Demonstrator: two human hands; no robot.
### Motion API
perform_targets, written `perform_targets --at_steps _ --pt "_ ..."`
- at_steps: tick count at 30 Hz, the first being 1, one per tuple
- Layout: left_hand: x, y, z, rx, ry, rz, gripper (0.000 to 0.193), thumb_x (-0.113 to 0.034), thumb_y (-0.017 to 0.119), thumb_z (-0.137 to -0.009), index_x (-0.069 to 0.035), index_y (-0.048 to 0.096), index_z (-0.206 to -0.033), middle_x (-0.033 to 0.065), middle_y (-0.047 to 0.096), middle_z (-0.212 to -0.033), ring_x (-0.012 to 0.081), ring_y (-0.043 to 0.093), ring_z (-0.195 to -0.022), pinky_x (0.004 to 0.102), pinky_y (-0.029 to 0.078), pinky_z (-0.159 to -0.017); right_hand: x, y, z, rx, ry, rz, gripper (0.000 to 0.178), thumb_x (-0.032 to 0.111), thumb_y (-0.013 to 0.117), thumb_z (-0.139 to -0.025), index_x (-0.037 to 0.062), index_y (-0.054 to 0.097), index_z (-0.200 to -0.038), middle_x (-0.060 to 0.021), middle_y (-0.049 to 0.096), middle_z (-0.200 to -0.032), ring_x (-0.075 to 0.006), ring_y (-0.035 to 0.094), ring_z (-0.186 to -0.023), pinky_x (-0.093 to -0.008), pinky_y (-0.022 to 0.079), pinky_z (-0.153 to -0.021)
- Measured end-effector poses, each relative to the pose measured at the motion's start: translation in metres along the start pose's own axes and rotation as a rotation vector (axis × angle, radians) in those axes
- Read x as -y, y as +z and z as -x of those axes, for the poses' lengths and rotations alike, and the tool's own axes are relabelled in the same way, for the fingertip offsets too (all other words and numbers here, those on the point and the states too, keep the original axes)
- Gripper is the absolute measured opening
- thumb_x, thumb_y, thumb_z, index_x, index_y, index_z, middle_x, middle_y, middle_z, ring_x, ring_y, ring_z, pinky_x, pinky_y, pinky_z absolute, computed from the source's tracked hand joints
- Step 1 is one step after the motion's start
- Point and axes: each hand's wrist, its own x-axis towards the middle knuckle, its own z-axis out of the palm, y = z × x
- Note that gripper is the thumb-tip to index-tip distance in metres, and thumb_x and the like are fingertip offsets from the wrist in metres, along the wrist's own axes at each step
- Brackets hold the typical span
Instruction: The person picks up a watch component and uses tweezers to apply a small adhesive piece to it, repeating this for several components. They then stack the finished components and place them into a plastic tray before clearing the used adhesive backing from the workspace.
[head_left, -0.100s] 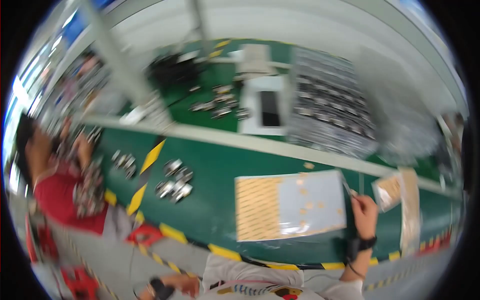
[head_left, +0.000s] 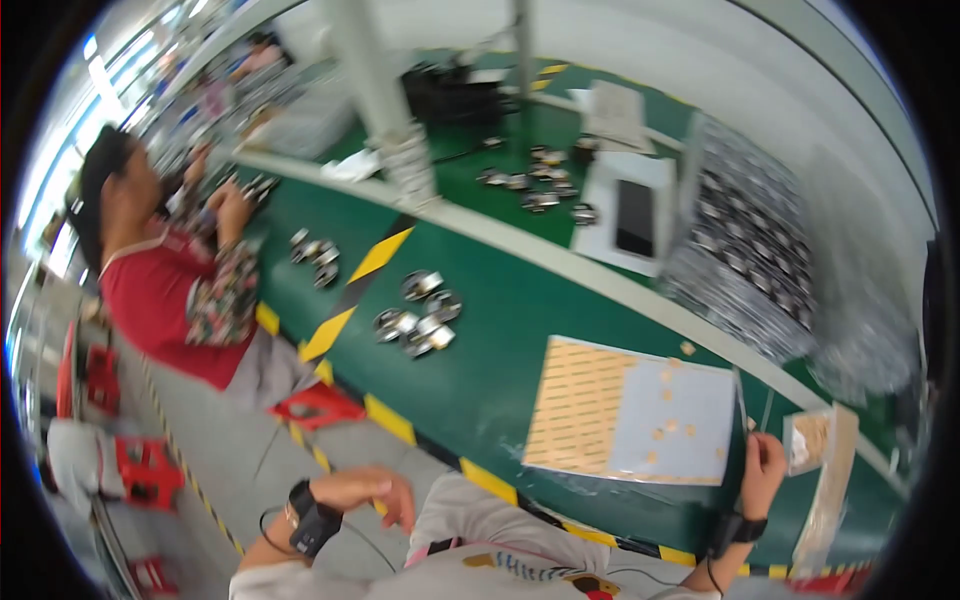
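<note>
My right hand (head_left: 766,463) is closed round a pair of slim metal tweezers (head_left: 739,395) at the right edge of a sheet. Tan adhesive strips with slanted marks cover the left part of this sheet (head_left: 575,410). Its bare grey-white backing carries several small tan pieces (head_left: 671,426), and another small tan piece (head_left: 752,424) shows at my right fingertips. Off the bench, above my lap, my left hand (head_left: 368,492) hangs with loosely bent fingers and holds nothing.
Shiny metal ring-like parts (head_left: 418,318) lie in a group on the green bench. A clear bag (head_left: 808,443) of tan pieces is at right. On the raised shelf lie a black flat device (head_left: 635,217) and plastic-wrapped parts (head_left: 750,230). A co-worker (head_left: 180,290) sits at left.
My view has swung left, so the bench things appear farther right and tilted. My left hand has come up and shows more fully. My right hand still holds the tweezers beside the sheet.
</note>
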Motion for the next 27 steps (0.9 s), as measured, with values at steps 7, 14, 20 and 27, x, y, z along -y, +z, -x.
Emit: perform_targets --at_steps 7,14,20,27 --pt "-0.082 -0.028 0.023 -1.285 0.648 -0.595 0.036 -0.027 0.058 -0.087 -0.001 0.055 -0.112 0.0102 0.058 -0.110 0.0194 0.056 -0.094 0.0323 0.044 -0.083 -0.018 -0.010 -0.008 0.052 -0.043 0.044 0.012 0.009 0.054 -0.090 -0.0021 0.058 -0.090 -0.0026 0.054 -0.078 -0.0081 0.047 -0.069 -0.0217 0.040 -0.063" --pt "-0.086 -0.250 0.055 -1.636 0.477 -1.188 0.049 -0.025 0.063 -0.082 -0.010 0.050 -0.126 0.0212 0.048 -0.128 0.0346 0.038 -0.126 0.0384 0.032 -0.102 -0.019 -0.007 -0.020 0.074 0.029 0.016 0.012 0.009 0.053 -0.091 -0.0021 0.056 -0.091 -0.0019 0.053 -0.078 -0.0084 0.047 -0.071 -0.0213 0.040 -0.065" --pt "-0.090 -0.287 0.033 -1.421 0.361 -1.290 0.049 -0.030 0.061 -0.083 -0.016 0.050 -0.129 0.0234 0.041 -0.134 0.0380 0.035 -0.128 0.0401 0.029 -0.104 -0.025 -0.004 -0.022 0.037 0.059 0.073 0.011 0.009 0.053 -0.091 -0.0018 0.056 -0.091 -0.0013 0.052 -0.079 -0.0081 0.046 -0.071 -0.0208 0.039 -0.065" --pt "-0.093 -0.173 -0.056 -1.294 0.282 -1.416 0.043 -0.033 0.059 -0.085 -0.022 0.052 -0.126 0.0216 0.030 -0.142 0.0408 0.027 -0.130 0.0509 0.021 -0.106 -0.021 -0.008 -0.025 0.060 0.005 0.124 0.014 0.012 0.052 -0.093 -0.0005 0.056 -0.090 0.0006 0.048 -0.074 -0.0061 0.041 -0.067 -0.0207 0.034 -0.060"
